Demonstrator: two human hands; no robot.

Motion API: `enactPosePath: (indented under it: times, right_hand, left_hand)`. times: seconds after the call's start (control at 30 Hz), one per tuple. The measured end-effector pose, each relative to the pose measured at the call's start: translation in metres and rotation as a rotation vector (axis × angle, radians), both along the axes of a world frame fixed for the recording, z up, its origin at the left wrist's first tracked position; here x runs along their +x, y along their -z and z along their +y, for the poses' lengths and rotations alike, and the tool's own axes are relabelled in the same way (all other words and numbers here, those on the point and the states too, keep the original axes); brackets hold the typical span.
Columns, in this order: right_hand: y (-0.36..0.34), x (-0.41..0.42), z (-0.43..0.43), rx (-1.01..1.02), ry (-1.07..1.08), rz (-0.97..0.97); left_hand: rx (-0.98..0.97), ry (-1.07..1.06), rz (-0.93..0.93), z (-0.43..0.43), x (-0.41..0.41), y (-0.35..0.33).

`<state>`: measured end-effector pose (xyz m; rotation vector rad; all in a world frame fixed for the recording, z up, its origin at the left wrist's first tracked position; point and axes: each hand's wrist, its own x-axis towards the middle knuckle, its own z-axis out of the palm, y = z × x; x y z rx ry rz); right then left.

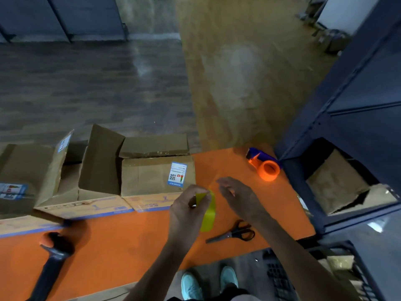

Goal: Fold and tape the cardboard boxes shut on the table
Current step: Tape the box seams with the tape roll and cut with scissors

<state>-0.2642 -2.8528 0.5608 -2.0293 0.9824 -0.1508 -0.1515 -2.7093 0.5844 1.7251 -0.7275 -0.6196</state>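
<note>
The left hand (188, 205) pinches a flat yellow-green strip (208, 218), partly hiding it. The blurry right hand (236, 196) is spread just beside it.

Orange bench (130, 240), on which open cardboard boxes (152, 179), a tape dispenser (265, 167), scissors (233, 234) and a black-handled tool (53, 259) are laid.

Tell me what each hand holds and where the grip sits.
The left hand pinches a yellow strip, likely tape, by its upper end; the rest hangs free. The right hand hovers open beside it, holding nothing.
</note>
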Motion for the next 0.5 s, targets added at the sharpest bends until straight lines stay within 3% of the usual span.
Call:
enactPosePath:
  times: [0.3, 0.5]
  right_hand:
    - [0.006, -0.054, -0.017, 0.173, -0.003, 0.050]
    - [0.009, -0.073, -0.042, 0.131, -0.083, 0.109]
  left_hand:
    - [0.128, 0.077, 0.065, -0.042, -0.035, 0.022]
    - [0.203, 0.065, 0.065, -0.068, -0.053, 0.027]
